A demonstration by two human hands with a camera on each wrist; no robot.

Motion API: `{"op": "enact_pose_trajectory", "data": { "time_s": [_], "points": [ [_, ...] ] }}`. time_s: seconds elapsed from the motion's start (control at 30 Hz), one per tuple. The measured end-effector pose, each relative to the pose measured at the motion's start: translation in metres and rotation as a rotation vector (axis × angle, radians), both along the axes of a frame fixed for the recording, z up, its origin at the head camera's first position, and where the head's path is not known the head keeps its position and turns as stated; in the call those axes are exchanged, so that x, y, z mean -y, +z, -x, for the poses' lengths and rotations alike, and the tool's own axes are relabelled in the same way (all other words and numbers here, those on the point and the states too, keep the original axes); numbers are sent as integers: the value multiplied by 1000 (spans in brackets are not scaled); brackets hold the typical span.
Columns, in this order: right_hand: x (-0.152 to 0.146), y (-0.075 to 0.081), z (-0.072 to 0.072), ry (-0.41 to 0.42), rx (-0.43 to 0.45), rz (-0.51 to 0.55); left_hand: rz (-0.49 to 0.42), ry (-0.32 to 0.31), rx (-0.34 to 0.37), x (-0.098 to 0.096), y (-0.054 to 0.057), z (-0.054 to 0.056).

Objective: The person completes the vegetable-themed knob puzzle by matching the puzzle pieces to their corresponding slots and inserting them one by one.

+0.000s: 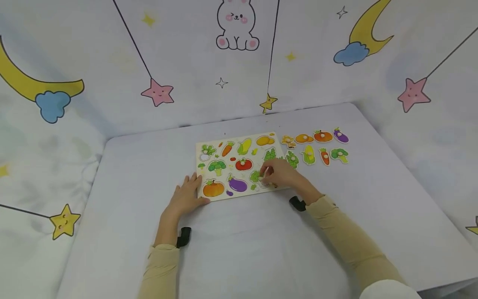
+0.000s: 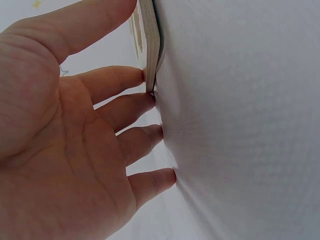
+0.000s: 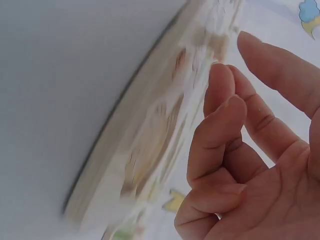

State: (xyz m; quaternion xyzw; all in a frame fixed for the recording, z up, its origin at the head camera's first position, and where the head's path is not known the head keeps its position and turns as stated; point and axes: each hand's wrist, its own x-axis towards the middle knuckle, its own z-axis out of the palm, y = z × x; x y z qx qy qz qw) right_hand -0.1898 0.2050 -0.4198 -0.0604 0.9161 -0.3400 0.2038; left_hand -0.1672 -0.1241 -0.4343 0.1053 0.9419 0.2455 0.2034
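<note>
A wooden vegetable peg puzzle board [image 1: 224, 199] lies on the white table. My left hand [image 1: 188, 195] rests at its near left corner, fingers spread. The left wrist view shows the thumb and fingertips against the board's edge [image 2: 151, 55]. Over the board's lower right part, my right hand [image 1: 280, 172] pinches the small knob of a leafy green puzzle piece [image 1: 255, 176]; fingers partly hide this piece. In the right wrist view, the thumb and forefinger of the right hand [image 3: 250, 125] come close around a blurred knob. A tomato piece [image 1: 244, 165] sits in the board.
Right of the board lie loose knobbed pieces: a mushroom [image 1: 288, 141], potato [image 1: 304, 138], pumpkin [image 1: 323, 136], eggplant [image 1: 340, 135], asparagus [image 1: 292, 159], corn [image 1: 308, 155], carrot [image 1: 325, 157] and broccoli [image 1: 339, 155]. A patterned cloth wall [image 1: 194, 62] stands behind the table [image 1: 239, 249].
</note>
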Motion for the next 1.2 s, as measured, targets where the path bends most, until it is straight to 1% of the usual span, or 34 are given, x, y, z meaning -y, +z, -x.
{"op": "enact_pose_trajectory", "data": {
  "time_s": [0.07, 0.17, 0.33, 0.43, 0.53, 0.67, 0.73, 0.77, 0.9, 0.97, 1.07, 1.2],
  "points": [
    [-12, 1, -1, -24, -33, 3, -6, -3, -4, 2, -1, -1],
    [-39, 6, -1, -82, -85, 0, -12, -6, -3, 4, -1, -1],
    [-103, 20, 1, -209, -166, -54, -8, -2, -9, 2, 6, 3],
    [-143, 25, -1, -287, -197, -96, -2, -7, -29, 0, 9, 5],
    [-179, 24, -6, -354, -184, -120, 12, -9, -30, -1, 7, 2],
    [-216, 16, -6, -401, -132, -144, 24, 12, -20, 0, 4, -4],
    [-228, 12, -5, -402, -91, -140, 23, 25, -17, 1, 4, -6],
    [-232, 10, -4, -400, -55, -131, 24, 28, -15, 2, 3, -8],
    [-242, 4, 0, -374, 88, -91, 19, 34, -9, 3, 4, -12],
    [-244, 2, 2, -356, 134, -61, 18, 28, -4, 3, 4, -13],
    [-242, 1, 5, -350, 145, -49, 11, 20, 0, 3, 4, -12],
    [-235, 2, 12, -368, 108, -74, -4, 23, -10, 1, 7, -9]
  ]
}}
